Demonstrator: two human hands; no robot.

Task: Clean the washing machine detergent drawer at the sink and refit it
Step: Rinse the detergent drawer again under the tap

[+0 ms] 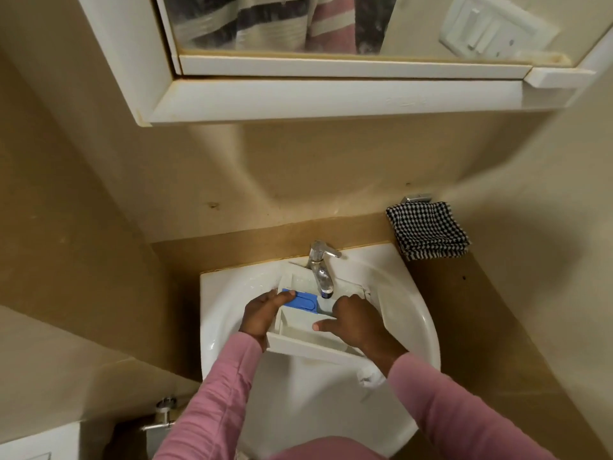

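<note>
- A beige-walled washroom corner is holding one white sink [212, 293] with one chrome faucet [320, 260] at its back rim.
- One detergent drawer [300, 322] is lying slantwise in the basin, its back end sitting directly under the faucet spout and its front panel pointing toward the person.
- One blue insert [303, 300] is sitting in the drawer's compartment just left of the spout.
- Two hands are working: the left hand [263, 315] is gripping the drawer's left wall, thumb lying on the insert.
- The right hand [356, 322] is lying over the drawer right of the spout, fingers bent, thumb spread; I cannot tell whether it is gripping.
- Bare basin is showing on both sides of the drawer, wider to the right.
- One checkered cloth [428, 229] is hanging to the faucet's right, and one mirror cabinet [331, 94] is jutting out above it.
</note>
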